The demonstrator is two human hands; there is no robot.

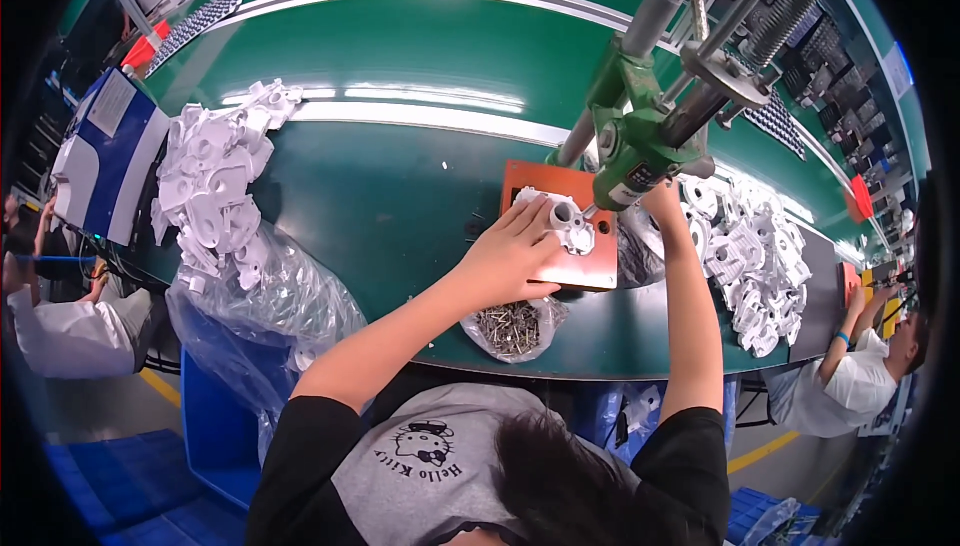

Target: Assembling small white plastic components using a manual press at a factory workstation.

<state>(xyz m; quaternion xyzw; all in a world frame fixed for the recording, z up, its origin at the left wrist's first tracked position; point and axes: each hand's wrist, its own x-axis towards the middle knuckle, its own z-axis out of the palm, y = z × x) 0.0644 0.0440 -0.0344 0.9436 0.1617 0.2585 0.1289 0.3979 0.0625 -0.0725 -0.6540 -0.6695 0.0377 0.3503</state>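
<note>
A white moulded plastic part (572, 227) with round holes lies on the orange plate (603, 271) of a green bench press. My left hand (508, 252) rests on the part's left side, fingers stretched out and thumb apart. Just above the part is the green press head (632, 151). My right hand (660, 201) is raised behind and beside that head, which hides its fingers; what it touches there cannot be made out. Near my left wrist sits a clear bag of small metal pins or screws (510, 330).
White plastic parts are heaped at left (212, 181) and at right (752, 264). A blue-and-white machine (108, 158) stands far left. A clear plastic bag (270, 296) hangs over a blue bin (215, 426). Behind runs a green conveyor (400, 51). People sit at both sides.
</note>
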